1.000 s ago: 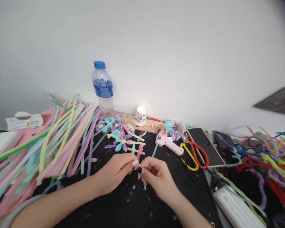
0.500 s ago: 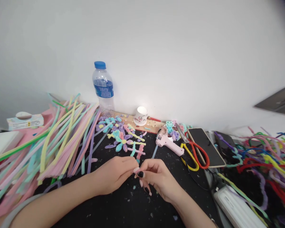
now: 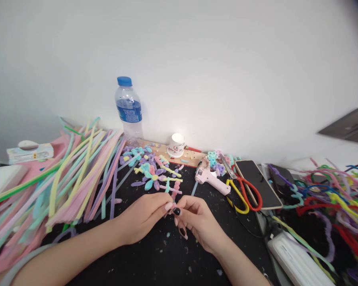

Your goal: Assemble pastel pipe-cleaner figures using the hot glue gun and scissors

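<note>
My left hand [image 3: 146, 217] and my right hand [image 3: 200, 222] meet over the black table, fingertips pinched together. Between them is a small pinkish pipe cleaner piece [image 3: 172, 209], mostly covered by the fingers. Just beyond the fingertips lie short crossed pipe cleaner pieces [image 3: 176, 189] in pink and mint. Behind these is a heap of pipe cleaner flowers [image 3: 150, 176] in purple, blue and yellow. A pink glue gun [image 3: 211, 180] rests past my right hand, a glue stick [image 3: 194, 188] jutting from its back end.
Long pastel pipe cleaners [image 3: 77, 178] pile up on the left. A bottle [image 3: 129, 111] and a paper cup [image 3: 176, 145] stand by the wall. To the right are scissors [image 3: 241, 194], a phone [image 3: 258, 184], a white power strip [image 3: 296, 260] and tangled bright pipe cleaners [image 3: 340, 198].
My fingertips have shifted slightly upward and drawn closer together around the small piece. The camera view has moved a little; the things on the table stay in place.
</note>
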Available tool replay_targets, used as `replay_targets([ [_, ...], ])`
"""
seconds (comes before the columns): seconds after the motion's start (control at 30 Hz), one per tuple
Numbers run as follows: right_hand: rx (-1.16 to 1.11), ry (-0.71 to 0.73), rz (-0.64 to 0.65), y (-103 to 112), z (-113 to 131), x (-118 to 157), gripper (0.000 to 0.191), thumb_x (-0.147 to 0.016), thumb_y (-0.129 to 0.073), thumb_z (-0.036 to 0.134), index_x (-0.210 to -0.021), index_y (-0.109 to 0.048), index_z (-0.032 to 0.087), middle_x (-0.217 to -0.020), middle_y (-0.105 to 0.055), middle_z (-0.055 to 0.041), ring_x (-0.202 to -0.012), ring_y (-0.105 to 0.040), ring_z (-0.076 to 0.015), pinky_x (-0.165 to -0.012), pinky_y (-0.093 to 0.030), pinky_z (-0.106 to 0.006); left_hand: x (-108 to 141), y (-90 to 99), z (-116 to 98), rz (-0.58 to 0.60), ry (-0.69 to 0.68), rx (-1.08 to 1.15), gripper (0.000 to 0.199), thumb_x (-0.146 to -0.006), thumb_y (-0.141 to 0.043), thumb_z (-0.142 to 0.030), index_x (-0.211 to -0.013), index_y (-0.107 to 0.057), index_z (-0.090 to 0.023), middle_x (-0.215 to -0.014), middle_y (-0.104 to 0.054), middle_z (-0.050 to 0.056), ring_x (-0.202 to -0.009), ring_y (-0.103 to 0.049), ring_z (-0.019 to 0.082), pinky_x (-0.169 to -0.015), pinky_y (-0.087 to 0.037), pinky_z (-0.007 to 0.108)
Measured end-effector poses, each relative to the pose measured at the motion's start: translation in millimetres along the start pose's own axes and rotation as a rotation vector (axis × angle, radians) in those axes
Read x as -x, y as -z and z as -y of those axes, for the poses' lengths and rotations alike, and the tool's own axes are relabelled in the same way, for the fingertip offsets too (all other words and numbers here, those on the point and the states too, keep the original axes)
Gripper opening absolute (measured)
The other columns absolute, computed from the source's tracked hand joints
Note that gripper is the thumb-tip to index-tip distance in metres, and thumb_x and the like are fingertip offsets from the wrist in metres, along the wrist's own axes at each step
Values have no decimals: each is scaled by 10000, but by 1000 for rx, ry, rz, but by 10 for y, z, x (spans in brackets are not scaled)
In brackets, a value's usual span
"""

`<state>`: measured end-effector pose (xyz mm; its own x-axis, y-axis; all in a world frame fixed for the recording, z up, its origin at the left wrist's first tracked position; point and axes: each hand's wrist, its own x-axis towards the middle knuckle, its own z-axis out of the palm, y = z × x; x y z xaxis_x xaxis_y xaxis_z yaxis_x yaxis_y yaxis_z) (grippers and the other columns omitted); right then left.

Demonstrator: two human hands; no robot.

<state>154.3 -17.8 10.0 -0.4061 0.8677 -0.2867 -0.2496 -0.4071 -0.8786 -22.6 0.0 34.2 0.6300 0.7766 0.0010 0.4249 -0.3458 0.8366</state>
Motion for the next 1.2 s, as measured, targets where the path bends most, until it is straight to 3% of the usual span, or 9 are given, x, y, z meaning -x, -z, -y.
replay_targets([
  [0.23,10,8,32,22,-32,-11,216,-725,-690,329,-686,-583,145,-555,-560,43,-401,-421,-47,-373,-363,-164,-6,-65,43,-16,69,159,329,-928,-313,-294,-657,-455,-173,-594,-434,-42,-565,-408,112,-561,-332,224],
  [0.8,-10,11,34,48,-59,-20,193,-727,-694,278,-655,-576,142,-530,-568,41,-369,-422,-44,-346,-350,-157,19,-135,171,-61,-90,-39,241,-916,-348,-209,-721,-485,-173,-646,-454,-41,-582,-413,97,-569,-315,202],
  [1.2,-33,28,67,44,-53,-24,164,-793,-628,292,-723,-585,150,-557,-517,48,-405,-394,-48,-368,-335,-166,10,-120,114,-55,27,47,307,-931,-318,-270,-678,-462,-171,-645,-464,-38,-606,-435,106,-597,-346,217],
])
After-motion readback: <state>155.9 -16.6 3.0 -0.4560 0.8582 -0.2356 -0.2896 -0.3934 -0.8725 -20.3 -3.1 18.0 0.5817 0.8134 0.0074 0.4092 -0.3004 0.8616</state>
